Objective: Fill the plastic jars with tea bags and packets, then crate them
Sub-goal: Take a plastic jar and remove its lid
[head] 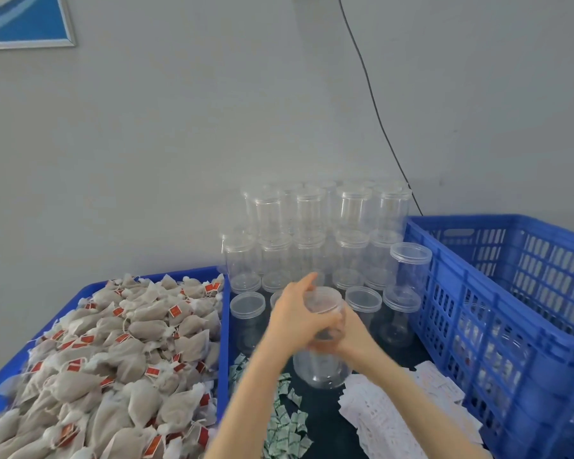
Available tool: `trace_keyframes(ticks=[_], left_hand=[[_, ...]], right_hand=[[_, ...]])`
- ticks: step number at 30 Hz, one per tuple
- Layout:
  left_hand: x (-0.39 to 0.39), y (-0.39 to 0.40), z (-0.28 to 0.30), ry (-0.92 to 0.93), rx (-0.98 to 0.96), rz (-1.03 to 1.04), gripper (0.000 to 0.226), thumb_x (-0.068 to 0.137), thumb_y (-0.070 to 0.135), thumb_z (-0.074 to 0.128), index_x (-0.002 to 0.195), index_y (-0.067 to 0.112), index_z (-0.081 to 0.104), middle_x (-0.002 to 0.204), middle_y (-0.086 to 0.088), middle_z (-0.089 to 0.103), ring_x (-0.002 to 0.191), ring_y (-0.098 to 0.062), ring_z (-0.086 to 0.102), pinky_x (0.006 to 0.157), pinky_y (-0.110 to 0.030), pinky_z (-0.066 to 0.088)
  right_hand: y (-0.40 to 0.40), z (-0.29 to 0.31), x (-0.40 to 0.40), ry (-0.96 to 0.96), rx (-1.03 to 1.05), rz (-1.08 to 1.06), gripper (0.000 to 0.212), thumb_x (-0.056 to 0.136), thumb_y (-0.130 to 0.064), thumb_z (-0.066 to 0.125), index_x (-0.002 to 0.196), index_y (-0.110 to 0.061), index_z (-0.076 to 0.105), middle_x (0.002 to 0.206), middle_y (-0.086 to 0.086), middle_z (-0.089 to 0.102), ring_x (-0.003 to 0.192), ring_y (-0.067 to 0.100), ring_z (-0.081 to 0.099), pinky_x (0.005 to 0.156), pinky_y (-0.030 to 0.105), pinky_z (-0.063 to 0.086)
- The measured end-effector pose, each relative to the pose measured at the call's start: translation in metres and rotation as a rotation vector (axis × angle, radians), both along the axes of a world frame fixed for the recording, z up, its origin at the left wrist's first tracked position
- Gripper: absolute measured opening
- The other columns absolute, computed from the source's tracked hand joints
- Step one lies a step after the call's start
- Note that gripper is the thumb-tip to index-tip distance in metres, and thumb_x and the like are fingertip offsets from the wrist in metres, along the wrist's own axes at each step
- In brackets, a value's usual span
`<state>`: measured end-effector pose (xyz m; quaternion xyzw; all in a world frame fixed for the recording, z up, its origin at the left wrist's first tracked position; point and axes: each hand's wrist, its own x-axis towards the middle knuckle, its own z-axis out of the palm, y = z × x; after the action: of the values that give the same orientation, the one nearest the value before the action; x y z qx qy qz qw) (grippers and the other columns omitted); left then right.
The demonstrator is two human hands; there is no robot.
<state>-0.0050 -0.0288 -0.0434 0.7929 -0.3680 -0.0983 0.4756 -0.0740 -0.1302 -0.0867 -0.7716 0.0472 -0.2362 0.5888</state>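
Observation:
A clear plastic jar [322,366] stands upright on the dark table in front of me, and it looks empty. My left hand [295,319] grips its clear lid from the left and above. My right hand [348,332] wraps round the jar's upper body from the right. A blue tray [224,326] on the left is heaped with grey-brown tea bags [113,359] bearing red tags. Small green-and-white packets [284,422] lie loose below the jar. White paper packets [401,412] are piled to its right.
Several lidded empty jars [328,233] are stacked in two tiers against the grey wall, with more on the table behind the held jar. A tall blue slotted crate [497,293] stands on the right, filled jars showing through its wall. A black cable hangs down the wall.

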Motion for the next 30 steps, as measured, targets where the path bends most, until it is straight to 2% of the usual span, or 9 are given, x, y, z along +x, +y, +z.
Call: trace_keyframes(ticks=[2,4,7,12,20,23,26,28,30], left_hand=[[-0.026,-0.016,-0.01,-0.193,-0.033,0.403,0.061,0.08,0.039,0.069,0.137,0.032,0.048,0.131,0.006,0.046,0.124,-0.017,0.037,0.098,-0.028,0.038],[-0.041,-0.026,-0.015,-0.261,-0.126,0.53,0.052,0.085,0.035,0.066,0.135,0.03,0.051,0.13,0.006,0.047,0.129,-0.019,0.03,0.1,-0.029,0.035],[-0.039,-0.026,-0.012,-0.173,-0.142,0.415,0.051,0.087,0.039,0.064,0.136,0.034,0.048,0.136,0.008,0.04,0.133,-0.018,0.021,0.103,-0.029,0.033],[-0.023,0.004,-0.004,-0.065,-0.104,-0.009,0.065,0.081,0.027,0.071,0.135,0.046,0.039,0.139,0.005,0.036,0.131,-0.019,0.028,0.105,-0.027,0.032],[0.01,0.027,0.011,0.259,-0.177,-0.363,0.109,0.059,0.023,0.087,0.145,0.046,0.023,0.134,0.012,0.046,0.116,-0.003,0.054,0.092,-0.018,0.049],[-0.009,0.003,0.001,0.218,-0.272,0.003,0.092,0.062,0.015,0.085,0.136,0.043,0.037,0.128,0.009,0.047,0.109,-0.007,0.052,0.068,-0.01,0.049],[-0.04,-0.017,-0.014,0.02,-0.247,0.489,0.077,0.069,0.028,0.078,0.135,0.036,0.039,0.135,0.007,0.042,0.119,-0.016,0.048,0.099,-0.034,0.043],[-0.054,-0.022,-0.022,-0.083,-0.273,0.579,0.076,0.075,0.036,0.076,0.139,0.029,0.036,0.141,0.002,0.037,0.126,-0.018,0.044,0.107,-0.035,0.032],[-0.057,-0.023,-0.029,-0.068,-0.28,0.513,0.08,0.078,0.039,0.074,0.143,0.025,0.03,0.145,0.0,0.03,0.128,-0.018,0.04,0.107,-0.034,0.031]], right_hand=[[0.013,-0.011,0.006,-0.103,0.162,-0.088,0.008,0.094,-0.013,0.059,0.1,-0.011,0.063,0.083,-0.001,0.076,0.077,0.01,0.073,0.061,0.02,0.056],[0.027,-0.02,0.011,-0.145,0.498,-0.072,0.025,0.096,-0.024,0.045,0.103,-0.007,0.063,0.083,0.008,0.075,0.073,0.016,0.074,0.056,0.023,0.057],[0.03,-0.014,0.011,-0.251,1.002,0.107,0.042,0.078,-0.031,0.061,0.11,-0.005,0.066,0.101,0.015,0.072,0.091,0.027,0.071,0.069,0.032,0.061],[-0.006,-0.01,0.007,-0.115,0.503,0.007,0.05,0.075,0.004,0.078,0.118,-0.01,0.059,0.1,-0.011,0.074,0.101,0.014,0.068,0.078,0.014,0.052],[-0.012,-0.006,-0.012,-0.044,0.245,0.259,0.07,0.068,-0.004,0.077,0.133,-0.014,0.055,0.127,0.0,0.067,0.12,0.017,0.062,0.095,0.026,0.051],[0.0,-0.007,0.002,-0.036,0.291,-0.017,0.054,0.074,0.005,0.078,0.121,-0.014,0.06,0.104,-0.008,0.074,0.109,0.014,0.067,0.08,0.015,0.052],[0.021,-0.027,0.011,-0.05,0.36,-0.145,0.023,0.098,-0.018,0.055,0.116,-0.006,0.062,0.098,0.005,0.075,0.099,0.024,0.071,0.069,0.023,0.056],[0.025,-0.036,0.01,-0.067,0.703,-0.124,0.035,0.098,-0.037,0.051,0.118,-0.012,0.064,0.111,0.01,0.073,0.101,0.021,0.07,0.08,0.03,0.055],[0.022,-0.039,0.01,-0.096,0.638,-0.214,0.029,0.097,-0.038,0.055,0.115,-0.018,0.065,0.113,0.009,0.071,0.097,0.012,0.07,0.08,0.027,0.055]])
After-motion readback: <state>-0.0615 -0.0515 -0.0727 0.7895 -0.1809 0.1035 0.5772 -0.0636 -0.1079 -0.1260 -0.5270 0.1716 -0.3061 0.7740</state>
